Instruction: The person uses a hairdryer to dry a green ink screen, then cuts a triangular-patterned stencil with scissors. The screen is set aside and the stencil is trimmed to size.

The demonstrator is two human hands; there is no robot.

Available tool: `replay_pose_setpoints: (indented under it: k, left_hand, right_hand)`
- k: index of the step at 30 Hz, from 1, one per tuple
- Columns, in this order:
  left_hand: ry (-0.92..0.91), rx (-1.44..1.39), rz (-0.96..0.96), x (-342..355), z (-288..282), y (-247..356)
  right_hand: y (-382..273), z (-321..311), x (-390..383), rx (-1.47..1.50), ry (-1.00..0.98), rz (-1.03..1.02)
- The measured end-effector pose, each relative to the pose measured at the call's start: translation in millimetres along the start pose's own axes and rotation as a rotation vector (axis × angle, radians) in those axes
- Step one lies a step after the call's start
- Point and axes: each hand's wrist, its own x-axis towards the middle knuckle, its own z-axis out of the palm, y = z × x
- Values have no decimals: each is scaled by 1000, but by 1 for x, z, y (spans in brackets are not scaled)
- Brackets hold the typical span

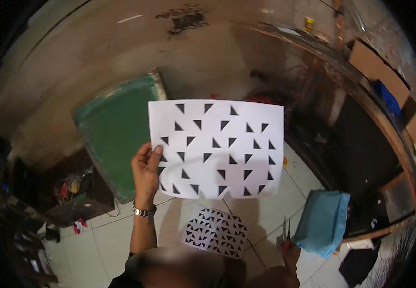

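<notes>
My left hand [146,165] pinches the left edge of a white paper sheet [203,174], thumb in front and fingers behind. Rows of black triangles cover the sheet, and its lower edge has small notches cut into it. Low on the right, my right hand [292,257] is closed around the red handles of scissors [285,238], whose blades point up and stand slightly apart, away from the paper. A second sheet with black triangles [215,233] lies lower down, below the held one. A metal-banded watch or bracelet [144,210] is on my left wrist.
A green board [112,134] leans against the wall at left, beside a dark wooden box [80,192] holding mixed items. To the right, a blue package [322,222] stands on the tiled floor [294,177]. A dark wooden frame [385,129] and cardboard [379,72] are further right.
</notes>
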Motion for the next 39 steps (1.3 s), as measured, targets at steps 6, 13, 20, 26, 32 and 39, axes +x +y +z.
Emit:
replay_pose_setpoints:
  k: [6, 13, 20, 26, 32, 39]
  left_hand:
    - [-142, 98, -75, -16, 15, -28]
    - [-148, 79, -126, -29, 18, -43]
    - [-84, 107, -138, -27, 5, -44]
    - [33, 173, 14, -36, 12, -41]
    - [128, 174, 113, -36, 17, -42]
    - [173, 283, 215, -41, 8, -42]
  right_hand:
    - [-54, -13, 16, 521, -499, 345]
    - [-168, -16, 62, 912, -754, -256]
    - [-176, -23, 65, 1161, -935, 297]
    - [-176, 19, 45, 1104, -809, -482]
    - [-207, 11, 17, 951, -806, 49]
    - [-240, 3, 43, 767, -687, -228]
